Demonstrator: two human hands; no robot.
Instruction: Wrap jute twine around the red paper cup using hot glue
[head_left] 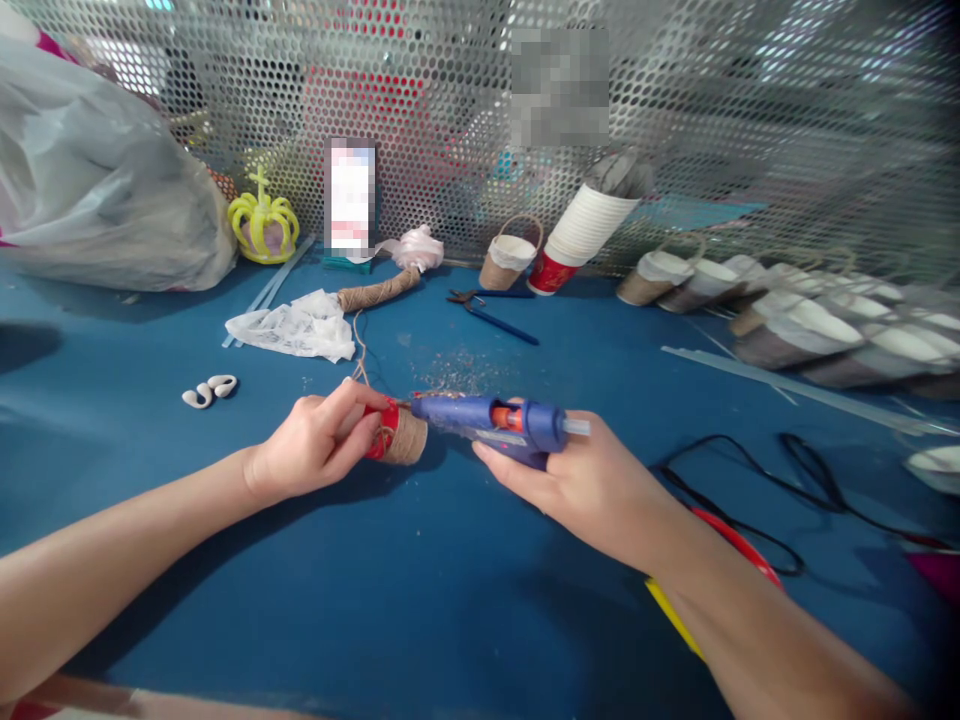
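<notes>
My left hand (319,440) is closed around a red paper cup (384,432) lying on its side, partly wrapped in brown twine (407,440). A loose strand of twine runs up from it toward a twine roll (379,291). In my right hand (577,475) is a blue hot glue gun (517,425), with a clear glue stick (577,427) jutting from its back. The gun's nozzle points left and meets the upper edge of the cup, by my left fingertips. Whether glue is coming out is too small to tell.
Blue-handled pliers (501,318) and a white plastic scrap (300,325) lie beyond my hands. Stacked paper cups (592,225) lean on the mesh panel (450,110). Several twine-wrapped baskets (795,330) stand right, near glue sticks (750,375) and a black cord (720,440). A phone (350,200) stands behind.
</notes>
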